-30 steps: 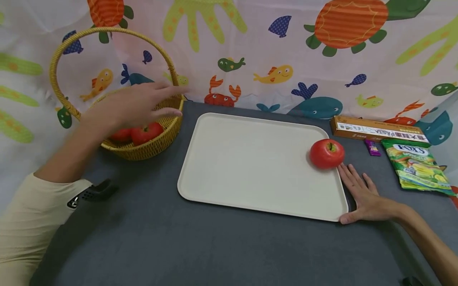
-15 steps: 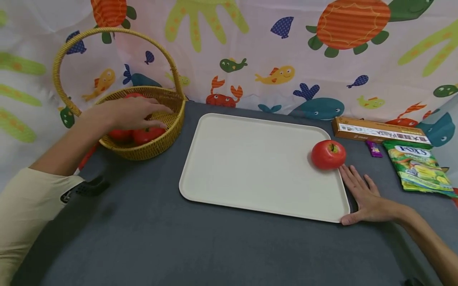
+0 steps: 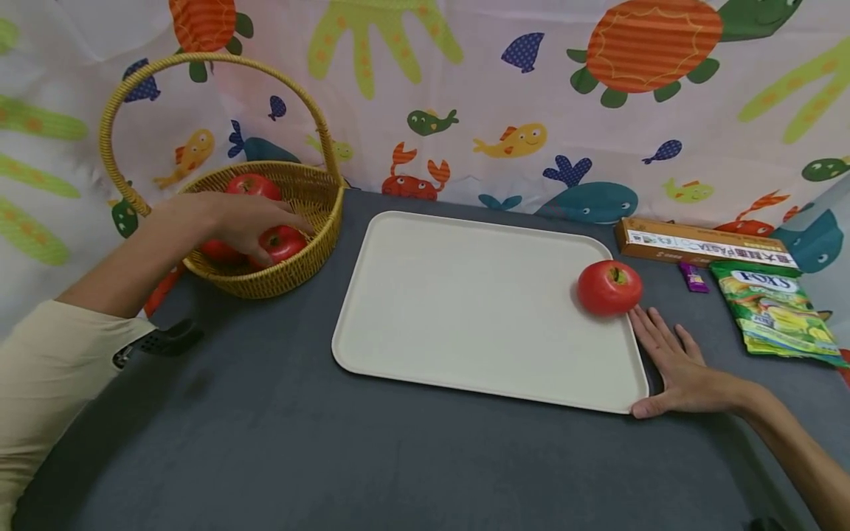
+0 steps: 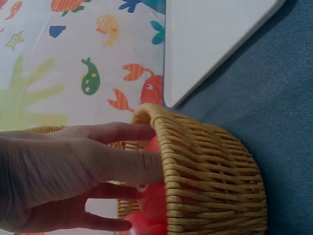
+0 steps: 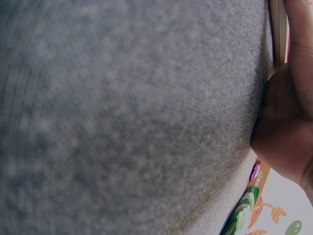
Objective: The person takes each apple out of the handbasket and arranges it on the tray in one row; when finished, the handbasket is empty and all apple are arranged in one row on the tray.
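Against sea-print cloth (image 3: 478, 81), the left hand (image 3: 242, 221) has dipped, grip half-spread around 1 red fruit (image 3: 287, 242), hold unclear.

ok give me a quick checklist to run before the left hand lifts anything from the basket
1. Left hand in position: ok, it reaches over the rim at the basket's rightmost red fruit.
2. Firm grip: cannot tell, finger contact is partly hidden.
3. Basket upright: ok, its handle arches above.
4. Basket steadied by the other hand: not ok, the right hand is at the tray's right edge.
5. Room on the tray: ok, its single red fruit sits near the right edge.
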A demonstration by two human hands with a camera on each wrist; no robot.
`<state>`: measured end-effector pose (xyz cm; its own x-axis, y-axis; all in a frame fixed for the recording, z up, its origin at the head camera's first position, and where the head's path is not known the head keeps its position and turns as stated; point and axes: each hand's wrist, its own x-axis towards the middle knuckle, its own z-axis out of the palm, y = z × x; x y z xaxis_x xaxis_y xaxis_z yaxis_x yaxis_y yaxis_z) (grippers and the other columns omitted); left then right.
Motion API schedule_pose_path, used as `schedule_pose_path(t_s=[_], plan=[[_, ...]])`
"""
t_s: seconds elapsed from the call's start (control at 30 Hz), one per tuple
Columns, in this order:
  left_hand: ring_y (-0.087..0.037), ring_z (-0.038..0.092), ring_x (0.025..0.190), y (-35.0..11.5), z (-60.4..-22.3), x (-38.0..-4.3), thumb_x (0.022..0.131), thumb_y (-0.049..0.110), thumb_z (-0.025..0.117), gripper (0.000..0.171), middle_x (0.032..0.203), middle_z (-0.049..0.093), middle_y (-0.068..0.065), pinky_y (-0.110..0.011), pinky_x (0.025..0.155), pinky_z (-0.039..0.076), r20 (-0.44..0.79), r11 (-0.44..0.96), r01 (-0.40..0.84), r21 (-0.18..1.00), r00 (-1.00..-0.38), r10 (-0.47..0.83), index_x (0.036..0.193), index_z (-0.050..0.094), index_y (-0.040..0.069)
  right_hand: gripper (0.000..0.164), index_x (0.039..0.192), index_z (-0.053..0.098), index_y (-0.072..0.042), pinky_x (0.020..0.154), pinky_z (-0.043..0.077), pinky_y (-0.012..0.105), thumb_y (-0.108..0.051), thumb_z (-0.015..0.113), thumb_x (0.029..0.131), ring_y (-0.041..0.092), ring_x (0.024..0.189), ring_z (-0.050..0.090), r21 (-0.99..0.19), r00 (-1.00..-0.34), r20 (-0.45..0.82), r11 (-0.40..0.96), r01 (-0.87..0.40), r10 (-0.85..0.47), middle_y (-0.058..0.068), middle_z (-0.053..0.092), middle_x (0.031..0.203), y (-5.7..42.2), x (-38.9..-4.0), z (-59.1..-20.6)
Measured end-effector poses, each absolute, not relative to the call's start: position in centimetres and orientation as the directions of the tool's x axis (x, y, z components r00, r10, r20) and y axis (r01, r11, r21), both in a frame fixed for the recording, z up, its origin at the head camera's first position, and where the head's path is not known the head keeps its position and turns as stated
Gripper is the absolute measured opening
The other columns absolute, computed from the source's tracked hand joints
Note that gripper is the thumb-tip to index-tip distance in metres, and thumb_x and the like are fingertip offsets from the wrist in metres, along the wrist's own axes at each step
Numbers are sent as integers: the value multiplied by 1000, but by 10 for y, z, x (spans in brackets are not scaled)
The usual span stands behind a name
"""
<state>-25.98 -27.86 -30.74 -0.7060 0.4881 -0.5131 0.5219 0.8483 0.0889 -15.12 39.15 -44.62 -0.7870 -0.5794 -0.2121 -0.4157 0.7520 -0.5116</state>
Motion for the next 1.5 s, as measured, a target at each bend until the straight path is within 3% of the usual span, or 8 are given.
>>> schedule_pose_path(t_s=[0.33,0.5,0.6,0.8,1.1,1.5], plan=[[-49,47,140,-280,-314,-258,86,16,86,80,156,47,-25,-76,106,45,-529,840,534,95,-688,497,155,46,18,135,167,-18,-18,118,-33,66,-43,83,81,36,159,-33,-527,-782,-217,744,-410,-584,11,-25,175,391,-152,-445],[-44,51,135,-278,-315,-256,87,12,84,75,152,52,-23,-73,105,47,-531,843,530,89,-691,491,153,47,17,134,167,-17,-18,118,-33,67,-43,82,81,23,159,-36,-534,-778,-212,737,-415,-591,10,-25,175,392,-151,-447],[-40,54,130,-277,-312,-255,90,17,82,74,147,55,-21,-69,103,50,-528,852,517,83,-702,478,154,46,13,133,167,-17,-18,118,-33,67,-43,82,82,19,158,-36,-538,-775,-207,731,-419,-597,10,-24,175,392,-151,-448],[-37,56,121,-281,-297,-251,90,35,83,84,134,60,-19,-63,102,53,-495,877,476,69,-747,444,156,41,7,133,167,-17,-18,117,-33,69,-43,82,81,24,158,-36,-546,-777,-210,731,-409,-593,10,-25,175,391,-151,-449],[-43,52,128,-289,-277,-247,90,46,80,88,143,55,-24,-65,106,50,-467,899,433,72,-782,414,157,40,5,134,167,-17,-18,116,-33,70,-43,82,80,38,158,-33,-548,-784,-214,736,-397,-583,12,-25,175,392,-151,-449],[-47,51,129,-289,-258,-245,91,56,75,92,146,52,-29,-65,102,53,-463,910,414,38,-799,383,156,36,3,132,167,-18,-18,118,-31,70,-46,81,82,36,159,-33,-530,-786,-204,741,-412,-583,10,-25,175,392,-151,-449]])
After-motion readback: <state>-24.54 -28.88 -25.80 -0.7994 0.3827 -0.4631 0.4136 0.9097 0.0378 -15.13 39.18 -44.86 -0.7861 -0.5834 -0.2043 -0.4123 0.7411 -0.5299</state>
